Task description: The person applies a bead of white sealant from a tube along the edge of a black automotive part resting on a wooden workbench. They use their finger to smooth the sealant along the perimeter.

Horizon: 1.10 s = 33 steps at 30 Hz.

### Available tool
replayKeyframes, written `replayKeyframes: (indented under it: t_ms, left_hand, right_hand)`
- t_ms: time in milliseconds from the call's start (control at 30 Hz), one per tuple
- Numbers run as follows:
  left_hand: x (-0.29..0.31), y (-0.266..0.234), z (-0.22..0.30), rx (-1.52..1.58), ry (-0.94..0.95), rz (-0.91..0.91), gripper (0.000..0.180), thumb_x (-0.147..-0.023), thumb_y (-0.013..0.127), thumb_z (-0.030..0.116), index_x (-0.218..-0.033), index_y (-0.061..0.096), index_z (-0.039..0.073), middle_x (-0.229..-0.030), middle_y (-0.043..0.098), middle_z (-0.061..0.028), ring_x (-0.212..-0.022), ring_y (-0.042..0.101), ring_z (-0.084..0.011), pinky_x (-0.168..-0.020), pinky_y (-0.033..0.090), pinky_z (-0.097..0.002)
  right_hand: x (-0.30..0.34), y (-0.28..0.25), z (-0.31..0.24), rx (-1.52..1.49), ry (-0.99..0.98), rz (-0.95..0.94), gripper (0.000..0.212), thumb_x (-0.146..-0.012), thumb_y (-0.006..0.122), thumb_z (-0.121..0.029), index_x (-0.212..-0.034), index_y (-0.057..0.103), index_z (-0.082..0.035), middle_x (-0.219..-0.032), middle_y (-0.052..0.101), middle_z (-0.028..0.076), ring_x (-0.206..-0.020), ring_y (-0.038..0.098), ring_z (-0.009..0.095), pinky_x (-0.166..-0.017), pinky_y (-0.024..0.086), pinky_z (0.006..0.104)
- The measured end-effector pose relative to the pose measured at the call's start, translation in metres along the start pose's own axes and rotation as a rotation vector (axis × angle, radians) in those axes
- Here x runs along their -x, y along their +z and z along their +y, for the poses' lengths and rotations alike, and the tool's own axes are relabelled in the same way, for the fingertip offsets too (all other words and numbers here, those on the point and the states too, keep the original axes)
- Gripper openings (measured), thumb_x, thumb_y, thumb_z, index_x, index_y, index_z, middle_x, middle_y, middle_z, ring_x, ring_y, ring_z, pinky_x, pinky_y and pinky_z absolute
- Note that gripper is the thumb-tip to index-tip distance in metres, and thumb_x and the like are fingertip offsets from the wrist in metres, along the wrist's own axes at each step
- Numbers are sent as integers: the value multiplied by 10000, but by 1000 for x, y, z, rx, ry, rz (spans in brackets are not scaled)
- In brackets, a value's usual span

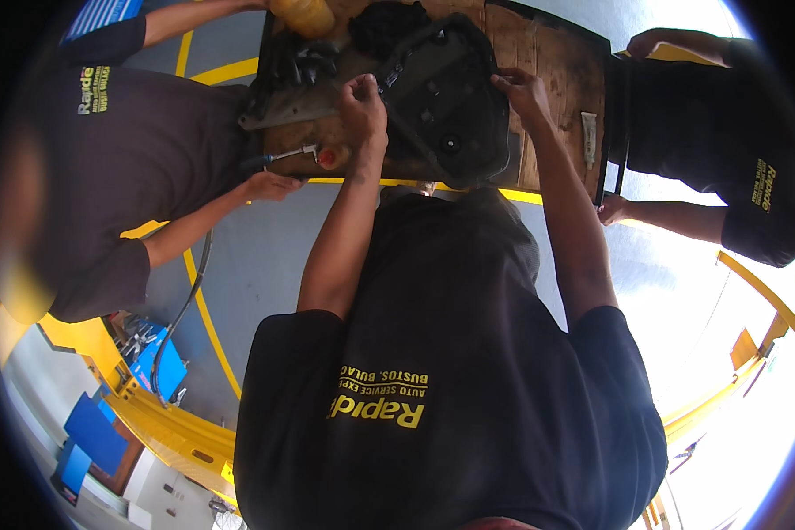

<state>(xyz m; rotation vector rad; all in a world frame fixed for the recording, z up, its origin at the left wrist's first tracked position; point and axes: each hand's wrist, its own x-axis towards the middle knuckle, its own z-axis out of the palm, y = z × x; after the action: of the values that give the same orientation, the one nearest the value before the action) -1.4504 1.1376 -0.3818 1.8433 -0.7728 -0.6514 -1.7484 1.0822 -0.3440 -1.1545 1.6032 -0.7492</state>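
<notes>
A black, shallow, pan-shaped car part point(446, 106) with a raised rim lies tilted across the wooden-topped bench in front of me. My right hand point(523, 93) grips its right rim between thumb and fingers. By the opposite rim, my left hand point(362, 108) is closed with its fingertips pinched together. Whatever those fingertips hold, if anything, is too small to make out. Below and left of this hand lie a ratchet wrench point(290, 155) and a small red-topped item point(329, 157).
A pale tube point(589, 140) lies on the bench point(552, 53) at right. Black parts point(389, 26), a grey metal part point(291, 103) and a yellow container point(305, 16) crowd the far left. One co-worker point(177, 168) stands left, another point(680, 124) right, a hand by the bench edge.
</notes>
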Motion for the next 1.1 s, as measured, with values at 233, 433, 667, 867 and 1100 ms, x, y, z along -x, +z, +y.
replayKeyframes:
  t_ms: [233, 433, 667, 867, 1100]
  left_hand:
    - [-16, 3, -15, 298, -225, -65, 300, -937, 754, 246, -1092, 708, -7, -1055, 724, -119, -1012, 671, -222, -918, 511, -371]
    - [-18, 2, -23, 701, -383, -204, 216, -947, 773, 158, -1099, 709, 18, -1049, 704, -60, -975, 641, -170, -896, 503, -315]
    - [-12, 3, -13, 672, -366, -219, 246, -960, 768, 161, -1129, 705, -6, -1075, 699, -61, -1006, 629, -156, -922, 496, -301]
    - [-9, -6, -18, 590, -245, -164, 241, -981, 743, 161, -1135, 695, -19, -1075, 703, -57, -1011, 640, -144, -940, 491, -291]
    - [-10, 0, -6, 506, -157, -188, 211, -988, 729, 132, -1120, 687, -26, -1065, 716, -55, -1001, 664, -135, -924, 505, -287]
  right_hand:
    - [2, -1, -1, -43, 5, -10, 444, -874, 847, -224, -1231, 732, 13, -1028, 768, 107, -891, 702, 175, -759, 526, 306]
    - [-4, -1, 0, -72, 40, -15, 462, -867, 852, -220, -1243, 725, 17, -1026, 769, 89, -900, 704, 174, -759, 524, 306]
    - [-3, -14, 3, -142, 118, -63, 459, -847, 862, -220, -1234, 736, -6, -1026, 769, 60, -818, 649, 134, -663, 457, 294]
    - [8, -4, -25, -176, 127, -37, 428, -898, 817, -297, -1198, 746, -1, -961, 754, 53, -793, 637, 121, -653, 459, 281]
    - [-44, 0, 2, -118, 106, 74, 467, -917, 750, -395, -1184, 763, -12, -997, 784, 131, -857, 729, 230, -777, 554, 370]
